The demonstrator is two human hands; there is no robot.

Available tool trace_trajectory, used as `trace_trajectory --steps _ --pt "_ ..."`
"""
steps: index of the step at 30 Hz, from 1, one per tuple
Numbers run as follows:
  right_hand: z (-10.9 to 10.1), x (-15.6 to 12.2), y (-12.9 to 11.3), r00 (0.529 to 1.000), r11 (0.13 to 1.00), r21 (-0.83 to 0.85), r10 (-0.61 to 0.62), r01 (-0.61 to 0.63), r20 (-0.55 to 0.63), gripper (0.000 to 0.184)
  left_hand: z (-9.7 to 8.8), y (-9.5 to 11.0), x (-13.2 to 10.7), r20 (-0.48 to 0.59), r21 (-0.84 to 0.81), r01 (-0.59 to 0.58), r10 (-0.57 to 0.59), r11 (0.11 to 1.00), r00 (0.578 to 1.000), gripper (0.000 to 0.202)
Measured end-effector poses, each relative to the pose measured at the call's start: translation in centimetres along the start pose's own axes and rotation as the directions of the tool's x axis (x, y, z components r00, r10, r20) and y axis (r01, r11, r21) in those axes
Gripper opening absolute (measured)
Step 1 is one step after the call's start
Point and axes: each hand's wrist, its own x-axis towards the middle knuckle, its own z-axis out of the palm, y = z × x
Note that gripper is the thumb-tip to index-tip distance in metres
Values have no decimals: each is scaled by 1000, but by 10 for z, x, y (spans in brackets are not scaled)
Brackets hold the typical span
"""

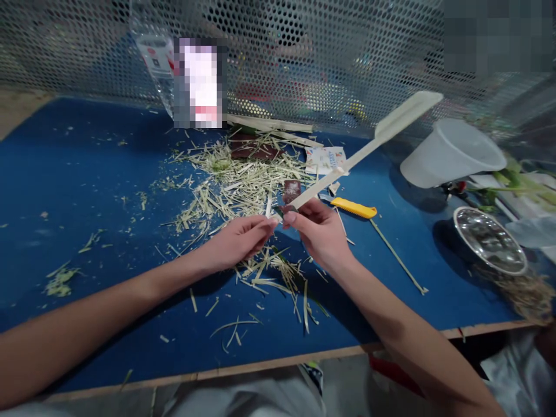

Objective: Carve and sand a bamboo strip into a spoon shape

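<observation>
A long pale stick with a broad, spatula-like end (360, 153) slants up to the right from between my hands. My right hand (324, 231) is closed around its lower part, and a small dark piece like sandpaper (292, 191) shows by those fingers. At the stick's lower tip my left hand (245, 237) is pinched shut; the exact hold is partly hidden by the fingers. A yellow-handled cutter knife (354, 207) lies just right of my right hand. Pale green shavings (243, 191) are heaped behind and beneath both hands.
On the blue table (108, 330), a clear bottle (154, 63) and a pixelated upright object (198, 84) stand at the mesh wall (304, 52). A printed packet (325, 159) lies near dark flat pieces (254, 147). Rightward are a tilted white cup (447, 153) and metal bowl (490, 237).
</observation>
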Motion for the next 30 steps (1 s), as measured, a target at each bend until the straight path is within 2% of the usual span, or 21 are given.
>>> trace_trajectory --steps 4,10,12,14,16,20,22,27,30 --pt "0 -3 -1 998 999 -41 37 -35 47 22 -1 3 -3 40 131 -34 29 991 999 37" --pt "0 -6 -4 998 993 -120 -6 14 65 18 2 9 -6 26 257 -48 42 965 999 39" --pt "0 -7 -6 1000 986 -167 -10 14 27 21 2 10 -7 27 285 -55 49 957 998 39" --pt "-3 -6 -11 999 982 -185 -29 23 -31 34 2 9 -7 27 304 -62 56 951 998 41" --pt "-6 -2 -19 993 990 -137 -60 45 -104 45 0 8 -7 13 331 -63 62 941 998 42" --pt "-10 6 -30 974 997 26 -70 77 -215 43 0 6 -6 -68 425 -44 81 904 994 41" --pt "-6 4 -26 977 998 31 -48 56 -207 41 1 7 -4 -108 469 -41 104 882 989 40" --pt "8 -6 -8 995 992 -81 97 -100 -38 44 2 7 -3 -175 575 -51 185 816 967 36" --pt "3 0 -12 991 998 8 67 -67 -112 41 1 6 -5 -197 595 -38 192 803 962 36"
